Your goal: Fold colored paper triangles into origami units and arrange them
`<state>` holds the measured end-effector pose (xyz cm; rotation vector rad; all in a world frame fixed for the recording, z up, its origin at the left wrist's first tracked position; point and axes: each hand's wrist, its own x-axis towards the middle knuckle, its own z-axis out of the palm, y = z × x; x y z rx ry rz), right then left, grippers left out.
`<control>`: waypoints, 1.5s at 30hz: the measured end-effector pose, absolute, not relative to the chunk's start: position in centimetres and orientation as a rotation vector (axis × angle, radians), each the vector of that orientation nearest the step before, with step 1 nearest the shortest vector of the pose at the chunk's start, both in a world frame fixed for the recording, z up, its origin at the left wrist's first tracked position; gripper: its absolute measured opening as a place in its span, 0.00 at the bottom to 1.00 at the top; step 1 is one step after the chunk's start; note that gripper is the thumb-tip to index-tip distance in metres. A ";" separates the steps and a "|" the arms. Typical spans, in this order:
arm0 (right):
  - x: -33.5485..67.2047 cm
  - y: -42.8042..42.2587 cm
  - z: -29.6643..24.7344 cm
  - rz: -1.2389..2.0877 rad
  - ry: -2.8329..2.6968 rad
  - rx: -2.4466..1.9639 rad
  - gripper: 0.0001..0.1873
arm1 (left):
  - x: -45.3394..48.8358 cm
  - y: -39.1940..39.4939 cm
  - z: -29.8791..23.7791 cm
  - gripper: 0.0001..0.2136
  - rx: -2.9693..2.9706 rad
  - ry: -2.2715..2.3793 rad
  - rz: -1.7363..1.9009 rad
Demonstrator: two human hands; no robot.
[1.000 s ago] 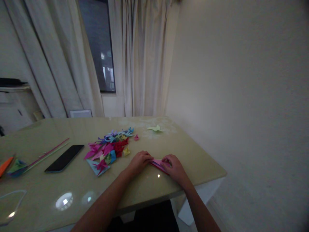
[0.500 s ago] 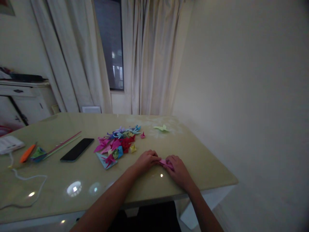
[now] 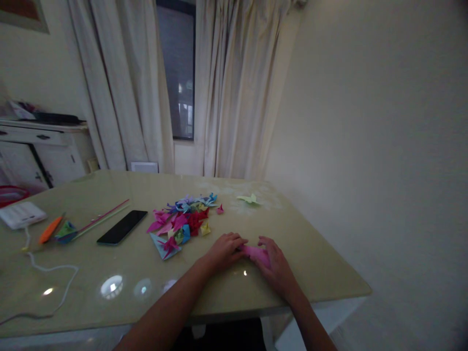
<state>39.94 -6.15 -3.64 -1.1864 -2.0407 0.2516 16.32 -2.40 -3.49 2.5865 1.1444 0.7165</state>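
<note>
A piece of pink folding paper (image 3: 256, 253) lies low over the table between my two hands. My left hand (image 3: 227, 247) has its fingers closed on the paper's left end. On the right end, my right hand (image 3: 273, 265) grips the sheet between thumb and fingers, its index finger raised a little. The fingers hide parts of the paper, so I cannot make out its full shape. To the left of my hands is a heap of folded paper figures (image 3: 179, 219) in pink, red, blue and purple. A pale green paper crane (image 3: 249, 199) sits farther back.
The glossy table (image 3: 314, 253) has its front edge just below my forearms. At the left lie a black phone (image 3: 122, 227), thin paper strips (image 3: 104, 215), an orange tool (image 3: 50, 230) and a white box (image 3: 22, 215) with a cable (image 3: 54, 266). A wall stands to the right.
More of the pink paper's surface now shows between my hands, and my right index finger has lifted. The whole view has shifted slightly, moving the table things rightward.
</note>
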 end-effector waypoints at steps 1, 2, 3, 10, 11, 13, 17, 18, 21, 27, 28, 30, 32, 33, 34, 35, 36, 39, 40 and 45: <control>40.0 -6.1 -3.7 0.254 -2.016 -1.177 0.19 | 16.3 -2.6 -3.4 0.19 2.574 1.152 0.735; 40.0 -6.0 -3.8 0.255 -1.994 -1.169 0.19 | 16.3 -2.8 -3.4 0.19 2.564 1.163 0.757; 40.1 -5.9 -3.8 0.254 -1.978 -1.161 0.19 | 16.3 -2.9 -3.4 0.19 2.555 1.176 0.780; 40.4 -6.5 -3.6 0.300 -1.883 -1.161 0.19 | 15.2 0.0 -1.6 0.16 2.439 1.502 1.013; 40.5 -6.6 -3.7 0.316 -1.863 -1.172 0.20 | 14.6 1.1 -0.9 0.16 2.446 1.609 0.970; 40.8 -6.8 -3.8 0.351 -1.843 -1.193 0.21 | 13.0 3.7 0.9 0.18 2.468 1.850 0.787; 41.3 -6.9 -4.4 0.365 -1.837 -1.207 0.17 | 8.9 9.3 3.4 0.18 2.344 2.188 0.501; 41.4 -6.8 -4.6 0.359 -1.831 -1.210 0.16 | 8.0 10.7 3.6 0.18 2.317 2.212 0.477; 41.8 -6.6 -5.4 0.337 -1.832 -1.210 0.17 | 6.3 14.5 3.2 0.18 2.280 2.228 0.372; 42.4 -6.1 -6.1 0.283 -1.866 -1.206 0.17 | 5.6 19.6 1.1 0.29 2.301 2.062 0.133; 42.5 -6.1 -6.0 0.283 -1.871 -1.214 0.17 | 5.5 20.0 0.7 0.28 2.314 2.021 0.102; 42.5 -6.2 -5.9 0.297 -1.874 -1.224 0.16 | 5.3 20.3 0.3 0.23 2.348 1.944 0.068; 42.4 -6.3 -5.7 0.323 -1.865 -1.230 0.16 | 5.1 20.1 0.4 0.17 2.384 1.878 0.063; 42.3 -6.3 -5.6 0.336 -1.855 -1.231 0.16 | 5.1 19.8 0.6 0.16 2.398 1.849 0.068; 42.2 -6.3 -5.5 0.350 -1.849 -1.231 0.16 | 5.0 19.5 1.0 0.15 2.411 1.822 0.076; 42.1 -6.3 -5.4 0.362 -1.846 -1.229 0.16 | 4.9 19.2 1.4 0.15 2.420 1.801 0.086; 42.1 -6.3 -5.3 0.377 -1.848 -1.228 0.16 | 4.8 18.9 1.9 0.16 2.427 1.787 0.100; 41.9 -6.2 -5.1 0.413 -1.835 -1.230 0.16 | 4.2 17.6 3.5 0.19 2.433 1.782 0.133; 41.9 -6.2 -5.0 0.421 -1.817 -1.231 0.16 | 3.9 17.1 3.9 0.19 2.429 1.787 0.126; 41.7 -6.0 -4.5 0.466 -1.740 -1.210 0.16 | 2.4 14.0 5.2 0.23 2.365 1.783 0.012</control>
